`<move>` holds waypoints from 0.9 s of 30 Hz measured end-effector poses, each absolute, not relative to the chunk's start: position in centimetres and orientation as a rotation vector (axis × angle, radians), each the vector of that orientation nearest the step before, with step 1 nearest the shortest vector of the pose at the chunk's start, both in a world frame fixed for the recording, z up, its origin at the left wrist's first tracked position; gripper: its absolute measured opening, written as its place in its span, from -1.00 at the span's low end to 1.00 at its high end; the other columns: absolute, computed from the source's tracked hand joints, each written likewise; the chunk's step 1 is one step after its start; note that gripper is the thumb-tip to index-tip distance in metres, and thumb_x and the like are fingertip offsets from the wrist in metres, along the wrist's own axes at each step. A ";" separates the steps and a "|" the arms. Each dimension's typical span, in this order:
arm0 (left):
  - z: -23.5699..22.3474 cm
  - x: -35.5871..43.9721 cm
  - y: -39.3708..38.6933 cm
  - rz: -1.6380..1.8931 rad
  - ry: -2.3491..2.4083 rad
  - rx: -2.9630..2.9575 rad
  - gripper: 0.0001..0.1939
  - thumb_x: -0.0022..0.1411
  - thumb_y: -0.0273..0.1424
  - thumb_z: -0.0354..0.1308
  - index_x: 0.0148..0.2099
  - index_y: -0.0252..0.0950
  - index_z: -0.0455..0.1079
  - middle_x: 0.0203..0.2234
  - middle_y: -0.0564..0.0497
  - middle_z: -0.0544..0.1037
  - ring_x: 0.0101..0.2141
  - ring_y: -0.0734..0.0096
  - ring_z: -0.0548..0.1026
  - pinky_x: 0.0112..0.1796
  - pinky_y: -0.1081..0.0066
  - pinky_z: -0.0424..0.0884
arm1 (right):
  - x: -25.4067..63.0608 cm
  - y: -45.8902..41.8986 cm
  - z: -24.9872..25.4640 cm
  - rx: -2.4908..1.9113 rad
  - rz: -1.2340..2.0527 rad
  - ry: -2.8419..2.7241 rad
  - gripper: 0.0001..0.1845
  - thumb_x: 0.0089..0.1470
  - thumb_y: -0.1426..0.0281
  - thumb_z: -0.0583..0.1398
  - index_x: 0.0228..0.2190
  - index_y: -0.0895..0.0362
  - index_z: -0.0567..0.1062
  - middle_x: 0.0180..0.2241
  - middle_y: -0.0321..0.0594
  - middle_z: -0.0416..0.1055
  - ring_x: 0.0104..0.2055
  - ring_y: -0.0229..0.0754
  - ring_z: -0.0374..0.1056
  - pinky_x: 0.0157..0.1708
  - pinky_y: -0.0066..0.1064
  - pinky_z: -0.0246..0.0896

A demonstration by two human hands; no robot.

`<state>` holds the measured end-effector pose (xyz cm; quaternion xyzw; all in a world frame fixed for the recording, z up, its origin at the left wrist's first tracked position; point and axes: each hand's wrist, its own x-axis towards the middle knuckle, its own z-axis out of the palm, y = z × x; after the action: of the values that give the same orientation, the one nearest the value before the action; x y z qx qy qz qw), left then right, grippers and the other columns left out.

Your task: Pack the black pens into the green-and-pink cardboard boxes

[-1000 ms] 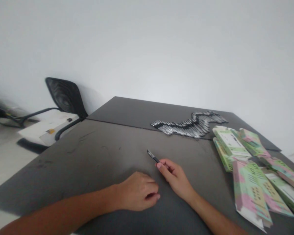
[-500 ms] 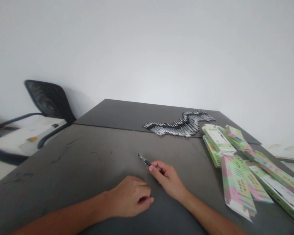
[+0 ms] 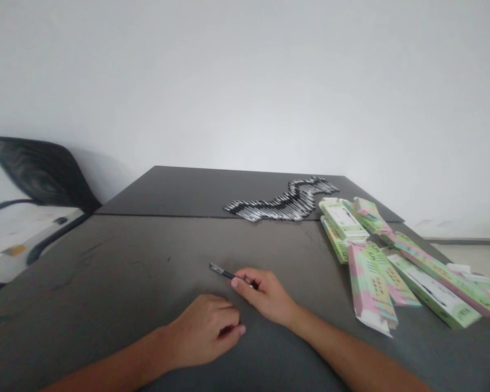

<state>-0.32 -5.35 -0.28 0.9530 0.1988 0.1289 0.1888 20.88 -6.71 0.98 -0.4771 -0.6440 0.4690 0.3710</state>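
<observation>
My right hand (image 3: 264,294) pinches a pen (image 3: 221,270) between thumb and fingers, just above the dark table. Its clear and black end points away to the left, and the rest is hidden in the hand. Lower and to the left, my left hand (image 3: 206,329) rests on the table with its fingers curled and nothing visible in them. Beyond the hands, many similar pens (image 3: 277,207) lie side by side in a wavy row across the table seam.
Several green and pink pen boxes (image 3: 369,280) lie in a loose pile at the right of the table (image 3: 139,261), some overlapping. One near box has an open flap. A black mesh chair (image 3: 44,169) stands at the left, and a white wall rises behind.
The view has turned to the right, so the chair, pen row and boxes appear further left. The pen in my right hand lies at a flatter angle. My left hand stays curled.
</observation>
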 end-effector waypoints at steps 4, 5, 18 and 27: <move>-0.6 -0.4 -5.4 0.447 0.591 2.678 -0.66 0.48 -0.36 0.11 -0.42 -0.23 0.32 -0.56 0.11 0.47 -0.52 0.41 0.42 -0.40 0.36 0.17 | 21.0 -6.6 0.6 -1.227 1.230 -1.598 -0.36 0.40 -0.16 0.03 -0.11 0.09 0.61 -0.54 -0.42 0.23 -0.48 -0.30 0.18 -0.42 -0.43 0.07; -0.6 -0.4 -5.3 0.462 0.583 2.672 -0.65 0.49 -0.35 0.11 -0.42 -0.23 0.31 -0.56 0.11 0.46 -0.53 0.42 0.41 -0.41 0.37 0.18 | 21.0 -6.5 0.5 -1.234 1.218 -1.566 -0.34 0.41 -0.17 -0.01 -0.10 0.09 0.59 -0.54 -0.43 0.21 -0.48 -0.30 0.16 -0.42 -0.44 0.06; -1.4 2.3 -5.0 0.511 0.596 2.808 -0.58 0.52 -0.28 0.00 -0.45 -0.22 0.26 -0.59 0.07 0.48 -0.55 0.38 0.50 -0.46 0.35 0.24 | 23.1 -4.7 3.1 -1.151 0.825 -1.313 -0.54 0.45 0.07 -0.01 -0.14 0.08 0.55 -0.51 -0.40 0.23 -0.45 -0.26 0.21 -0.36 -0.40 0.15; -2.2 11.6 -6.9 0.825 0.218 3.019 -0.73 0.41 -0.40 0.05 -0.41 -0.18 0.29 -0.61 0.01 0.44 -0.56 0.31 0.45 -0.48 0.26 0.24 | 35.6 -3.3 14.0 -1.242 0.381 -1.297 -0.48 0.40 0.00 0.09 0.11 0.08 0.54 0.09 -0.10 0.50 -0.07 -0.16 0.53 -0.21 -0.37 0.47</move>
<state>11.59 -6.85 -2.24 0.9623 0.0693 0.2629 0.0021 35.58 -3.28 14.04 -0.5375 -0.5612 0.1648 0.6075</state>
